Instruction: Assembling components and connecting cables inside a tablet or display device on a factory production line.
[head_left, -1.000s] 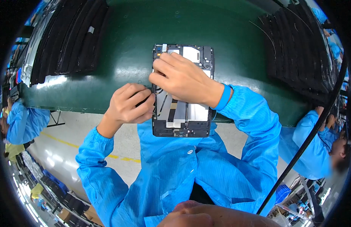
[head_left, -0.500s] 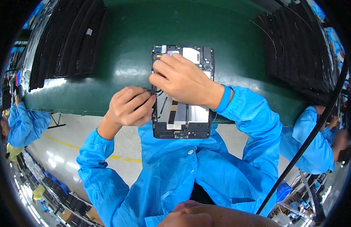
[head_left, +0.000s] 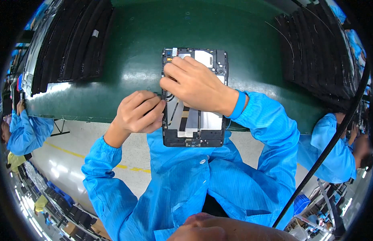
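— Plainly, in the head view, where is the opened tablet chassis [head_left: 194, 120] found?

— At the centre of the frame it is laid flat, partly on the green table [head_left: 130, 48], with its lower end carried past the near table edge above the blue coat. Its long axis is run from the top of the frame to the bottom.

— And how are the hands placed against it?

— The right hand [head_left: 196, 86] is spread over the upper half, fingers [head_left: 172, 76] pressed down toward the left rim; nothing is seen to be gripped, only pressed. The left hand [head_left: 138, 112] is curled into a loose fist at the left edge, fingertips met at the rim beside a thin dark cable [head_left: 173, 110]. Whether something small is pinched there cannot be told.

— Which hand is nearer the working spot?

— Both are met at the left rim, mid-height; the chassis lies just right of the left hand.

— Anything else?

— Black foam trays [head_left: 69, 44] are stacked at upper left, more trays at upper right.
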### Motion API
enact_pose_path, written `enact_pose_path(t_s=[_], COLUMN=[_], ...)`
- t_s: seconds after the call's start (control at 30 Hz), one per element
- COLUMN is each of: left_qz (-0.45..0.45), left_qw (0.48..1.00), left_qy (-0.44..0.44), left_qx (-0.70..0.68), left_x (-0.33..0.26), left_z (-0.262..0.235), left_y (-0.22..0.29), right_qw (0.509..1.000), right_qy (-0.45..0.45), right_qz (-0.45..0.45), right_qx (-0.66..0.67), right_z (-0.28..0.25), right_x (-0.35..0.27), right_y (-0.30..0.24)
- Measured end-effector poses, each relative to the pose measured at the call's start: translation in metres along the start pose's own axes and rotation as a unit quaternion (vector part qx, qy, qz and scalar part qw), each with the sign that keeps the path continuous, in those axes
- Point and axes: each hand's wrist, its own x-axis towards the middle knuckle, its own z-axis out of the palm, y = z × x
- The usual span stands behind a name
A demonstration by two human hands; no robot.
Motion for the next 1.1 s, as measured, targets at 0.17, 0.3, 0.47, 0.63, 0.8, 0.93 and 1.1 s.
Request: enact_pose_path(t_s=[0.17,0.3,0.47,0.63,0.8,0.93,1.1], left_qz=[0.004,0.004,0.008,0.011,0.012,0.017,0.024], left_qw=[0.999,0.999,0.998,0.998,0.998,0.998,0.998], left_qy=[-0.011,-0.015,-0.014,-0.017,-0.020,-0.029,-0.034], left_qx=[0.044,0.052,0.055,0.062,0.058,0.050,0.037], left_x=[-0.0012,-0.0012,-0.0014,-0.0021,-0.0031,-0.0022,0.0031], left_z=[-0.0001,-0.0018,-0.0011,-0.0006,0.0006,0.0027,-0.0035], left_y=[0.0013,0.0026,0.0017,0.0031,0.0026,-0.0019,-0.0042], right_qw=[1.000,1.000,1.000,1.000,1.000,1.000,1.000], right_qy=[0.003,-0.003,-0.009,-0.003,0.004,0.006,0.025], right_qz=[0.001,0.003,0.008,0.005,0.002,0.005,-0.006], right_qx=[0.003,0.004,0.014,0.006,0.003,0.008,-0.004], right_z=[0.0004,-0.0008,0.0004,-0.0002,0.0022,0.0052,0.0030], right_x=[0.0000,-0.0003,-0.0007,-0.0011,-0.0019,-0.0027,0.0015], right_y=[-0.0009,-0.0004,-0.0002,-0.0009,-0.0012,0.0021,0.0000])
